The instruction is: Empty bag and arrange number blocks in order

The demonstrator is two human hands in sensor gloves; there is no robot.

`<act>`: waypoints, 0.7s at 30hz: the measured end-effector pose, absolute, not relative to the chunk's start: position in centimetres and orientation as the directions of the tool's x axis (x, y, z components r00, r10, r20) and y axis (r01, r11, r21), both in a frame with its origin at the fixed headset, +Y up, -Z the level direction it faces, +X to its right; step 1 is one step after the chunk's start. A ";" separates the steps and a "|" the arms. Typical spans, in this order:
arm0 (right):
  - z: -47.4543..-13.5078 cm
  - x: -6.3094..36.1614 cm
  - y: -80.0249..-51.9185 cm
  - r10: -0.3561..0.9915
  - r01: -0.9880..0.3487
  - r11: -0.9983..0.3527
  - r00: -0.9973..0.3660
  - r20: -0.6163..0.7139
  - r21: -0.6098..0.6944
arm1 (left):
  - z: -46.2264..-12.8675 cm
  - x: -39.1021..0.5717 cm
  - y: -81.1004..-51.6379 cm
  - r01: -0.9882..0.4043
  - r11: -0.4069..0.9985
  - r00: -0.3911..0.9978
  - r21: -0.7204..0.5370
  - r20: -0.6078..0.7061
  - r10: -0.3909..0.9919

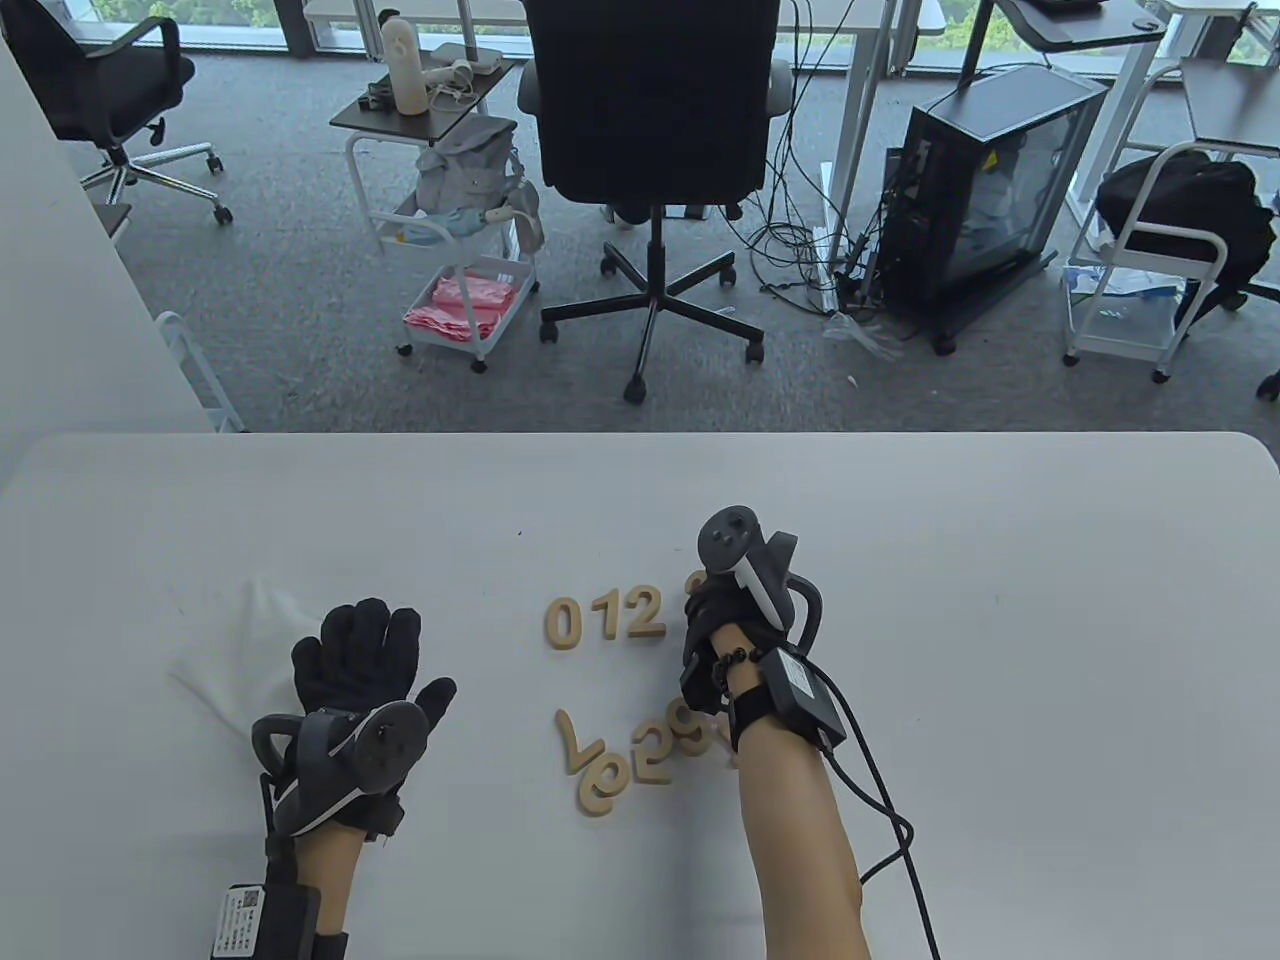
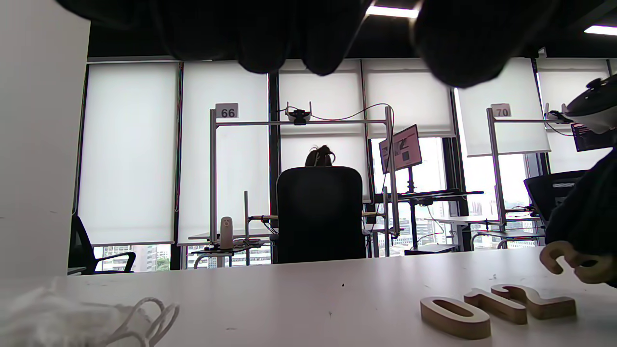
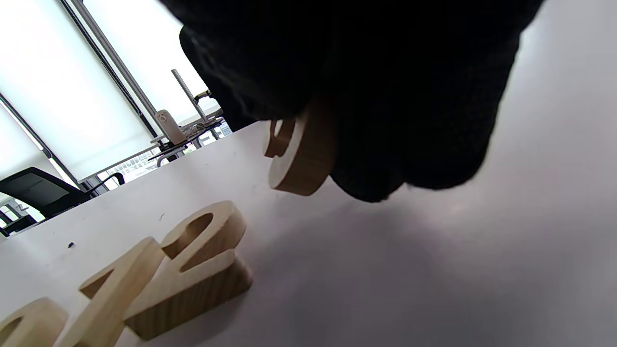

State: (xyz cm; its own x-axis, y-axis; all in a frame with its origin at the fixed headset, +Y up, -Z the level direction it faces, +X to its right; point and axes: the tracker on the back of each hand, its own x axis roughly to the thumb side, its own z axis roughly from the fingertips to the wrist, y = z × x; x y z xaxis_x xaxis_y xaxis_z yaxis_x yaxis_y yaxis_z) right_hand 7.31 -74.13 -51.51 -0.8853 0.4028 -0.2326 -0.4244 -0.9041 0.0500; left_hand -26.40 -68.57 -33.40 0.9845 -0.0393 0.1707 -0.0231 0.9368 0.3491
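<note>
White surface (image 1: 1000, 560), seen from above; three wooden number blocks laid flat in a tidy row near the middle: block 0 (image 1: 564, 622), block 1 (image 1: 604, 615), block 2 (image 1: 644, 613), close side by side, 1 and 2 touching in the right wrist view.

Right hand (image 1: 722, 632) just right of that row, back up, tracker on top; fingers (image 3: 385, 106) clamped on one more wooden block (image 3: 300, 156) (which digit cannot be told, most of it hidden by the glove); block tilted on edge, its lower end at or just above the surface, just beside block 2; also visible at the right edge of the left wrist view (image 2: 573, 262).

Nearer the bottom edge, a loose cluster of remaining blocks (image 1: 640, 752), unsorted and turned at odd angles, some touching; a curved piece (image 1: 603, 785) lowest, a hooked one (image 1: 574, 740) at the left; right end of the cluster hidden under the right wrist.

Left hand (image 1: 362, 690) well left of the numbers, palm down, fingers spread apart and holding nothing, resting on a flattened white bag (image 1: 245, 640); bag's drawstring loop (image 2: 149, 315) lying slack on the surface in the left wrist view.

Beyond the far edge: black office chair (image 1: 655, 130) and a small white cart (image 1: 460, 240).
</note>
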 end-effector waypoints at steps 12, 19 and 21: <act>-52.9 6.2 -75.3 0.280 -0.303 -0.951 -0.929 -0.244 0.059 | -33.5 -26.6 -68.5 -0.026 0.941 0.986 0.338 0.163 -0.032; -53.1 5.6 -75.9 0.188 -0.204 -0.976 -0.964 -0.188 0.070 | -33.5 -26.6 -68.5 -0.026 0.943 0.987 0.333 0.159 -0.030; -53.2 5.5 -76.0 0.172 -0.187 -0.980 -0.969 -0.177 0.071 | -33.5 -26.6 -68.5 -0.023 0.944 0.987 0.330 0.159 -0.032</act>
State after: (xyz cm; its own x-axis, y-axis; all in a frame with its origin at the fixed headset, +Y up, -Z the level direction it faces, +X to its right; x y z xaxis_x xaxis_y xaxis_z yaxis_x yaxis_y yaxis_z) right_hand 5.51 -75.97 -53.21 -0.9691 0.1718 -0.1771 -0.1867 -0.9798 0.0710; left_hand -26.57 -68.47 -33.55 0.9868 -0.0316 0.1590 -0.0231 0.9436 0.3304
